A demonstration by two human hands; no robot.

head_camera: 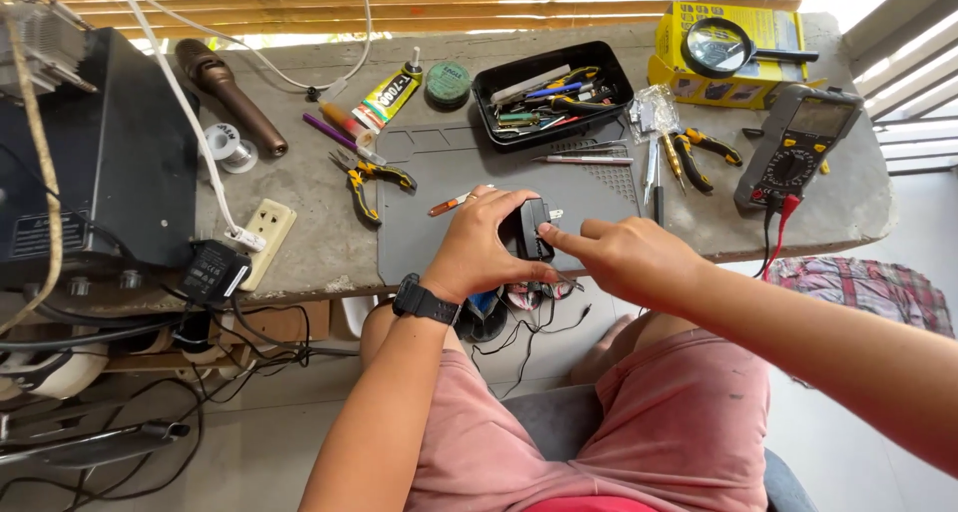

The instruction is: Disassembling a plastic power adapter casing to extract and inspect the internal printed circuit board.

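The grey work mat (479,188) serves as the reference landmark; it lies on the concrete bench (319,238) with its near edge flush with the bench edge, directly above the person's lap. The mat's centre is bare, giving free room between the hands and the black tool tray (552,93), which sits on the mat's far edge, filled with small tools. Left of the mat lie yellow-handled pliers (367,181), a purple-handled tool (334,133), a glue tube (387,98), a solder spool (228,145) and a white socket strip (261,235); a large black unit (100,158) closes off that side. On the mat's far-right portion lie a scalpel-type blade (584,160) and tweezers (651,168). Right of the mat stand yellow-handled cutters (704,153) and a multimeter (798,143) whose red lead (780,223) drops over the bench edge. A magnifying glass (720,45) rests on a yellow box (738,58) beyond the mat's far-right corner. The small black adapter (532,231) is held at the mat's near edge. The left hand (479,248), wearing a black wristwatch (424,300), wraps narrowly around the adapter's left side. The right hand (624,257) is mostly curled, with the index finger extended and its tip touching the adapter's right face near the metal prongs (555,214). Thin wires (529,322) hang below the adapter.
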